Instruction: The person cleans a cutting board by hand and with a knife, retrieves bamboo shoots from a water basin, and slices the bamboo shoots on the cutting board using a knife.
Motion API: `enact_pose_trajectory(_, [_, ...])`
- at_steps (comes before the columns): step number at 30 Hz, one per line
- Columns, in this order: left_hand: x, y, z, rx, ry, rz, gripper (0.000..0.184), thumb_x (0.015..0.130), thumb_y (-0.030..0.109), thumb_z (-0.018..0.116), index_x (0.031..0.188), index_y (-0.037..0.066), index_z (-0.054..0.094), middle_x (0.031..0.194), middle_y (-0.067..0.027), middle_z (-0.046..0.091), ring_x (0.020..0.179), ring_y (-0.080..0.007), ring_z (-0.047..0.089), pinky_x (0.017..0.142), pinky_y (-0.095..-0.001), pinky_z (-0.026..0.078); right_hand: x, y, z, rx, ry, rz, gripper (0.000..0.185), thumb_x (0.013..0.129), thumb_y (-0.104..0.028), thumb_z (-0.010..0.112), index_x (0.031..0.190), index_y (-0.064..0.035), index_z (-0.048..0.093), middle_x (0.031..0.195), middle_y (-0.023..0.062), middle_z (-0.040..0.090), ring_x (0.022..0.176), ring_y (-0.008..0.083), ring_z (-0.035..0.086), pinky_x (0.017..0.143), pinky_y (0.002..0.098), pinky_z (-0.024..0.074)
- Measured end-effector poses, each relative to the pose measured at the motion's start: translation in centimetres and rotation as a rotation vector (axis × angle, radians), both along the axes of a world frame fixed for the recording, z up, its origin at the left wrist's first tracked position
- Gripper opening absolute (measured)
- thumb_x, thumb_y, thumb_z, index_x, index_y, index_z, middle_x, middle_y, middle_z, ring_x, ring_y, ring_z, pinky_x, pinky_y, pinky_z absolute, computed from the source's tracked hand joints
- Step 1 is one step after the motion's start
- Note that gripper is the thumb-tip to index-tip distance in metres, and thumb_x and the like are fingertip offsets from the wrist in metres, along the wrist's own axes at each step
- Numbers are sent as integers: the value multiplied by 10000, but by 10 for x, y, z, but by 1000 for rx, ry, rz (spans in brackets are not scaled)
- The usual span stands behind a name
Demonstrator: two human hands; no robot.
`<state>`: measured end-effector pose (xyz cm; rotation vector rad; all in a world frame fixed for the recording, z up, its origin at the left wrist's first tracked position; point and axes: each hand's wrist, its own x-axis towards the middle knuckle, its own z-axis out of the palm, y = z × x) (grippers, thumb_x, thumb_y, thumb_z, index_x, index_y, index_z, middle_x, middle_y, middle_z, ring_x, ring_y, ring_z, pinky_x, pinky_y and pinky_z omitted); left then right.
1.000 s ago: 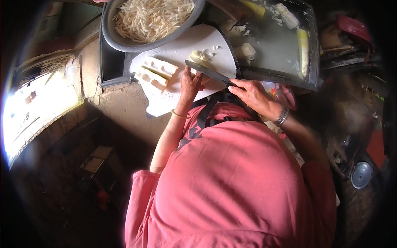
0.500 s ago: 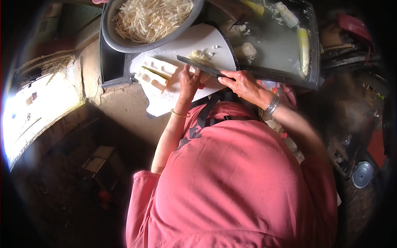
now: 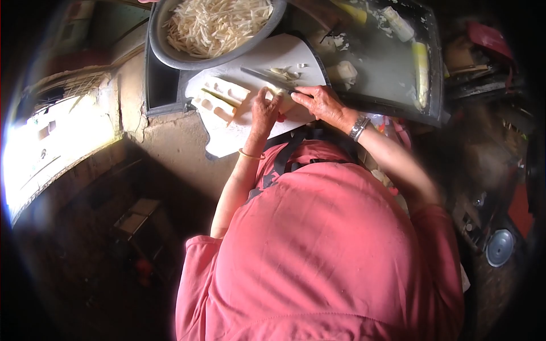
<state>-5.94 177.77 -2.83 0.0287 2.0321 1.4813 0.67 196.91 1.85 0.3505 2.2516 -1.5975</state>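
- We are working over a white board (image 3: 227, 135), its lower-left edge running ragged, with bare surface lying between that edge and our left hand (image 3: 264, 111).
- A grey bowl (image 3: 196, 63) is sitting against the board's upper-left edge and holding a heap of pale strips (image 3: 219, 28).
- Pale split pieces (image 3: 220, 101) are lying left of our hand, their hollows showing.
- Our left fingers are pinching a small pale piece (image 3: 277, 90) against the board.
- The knife (image 3: 259, 75) is slanting just beyond those fingertips, with pale slices (image 3: 283, 73) lying beyond its blade.
- Our right hand (image 3: 323, 104) is gripping the knife at its handle end, fingers closed; the handle is mostly hiding.
- A dark-rimmed grey surface (image 3: 375, 71) is bearing more pale pieces, leaving open room in its middle.
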Motion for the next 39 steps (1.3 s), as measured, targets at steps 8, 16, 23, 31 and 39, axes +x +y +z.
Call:
enact_pose_trajectory(8, [-6,1,-2,-64,79,-61,487,938,234,618,1206,-149,481,589,-175,636,471,-243,657,455,-340,520,33,22,54,64,56,34,431,962,-306,645,1238,24,641,687,126,657,550,172,628,551,314,511])
enact_pose_trajectory(16, [-10,1,-15,-148,107,-146,336,920,182,538,790,-124,584,524,-198,618,470,-272,668,493,-356,549,54,23,42,264,240,117,387,922,-237,680,1176,55,657,991,282,687,916,363,710,794,364,560])
enact_pose_trajectory(23, [-12,-3,-31,-192,216,-250,280,901,135,540,791,-122,536,518,-203,607,464,-286,659,473,-362,549,46,15,24,292,318,106,394,947,-308,630,1152,25,670,1011,254,685,937,390,676,823,417,548])
enact_pose_trajectory(31, [-11,7,-4,-141,151,-141,322,913,167,579,1042,-101,455,582,-227,628,458,-291,652,456,-373,541,11,1,12,287,170,122,427,956,-308,620,1203,39,650,1160,255,654,1084,366,654,941,382,519])
enact_pose_trajectory(39, [-8,5,1,-109,112,-115,376,912,199,607,1111,-94,479,602,-218,637,461,-278,653,447,-368,529,-3,-4,-21,300,208,100,417,952,-310,622,1218,9,654,1171,245,653,1140,364,624,976,382,502])
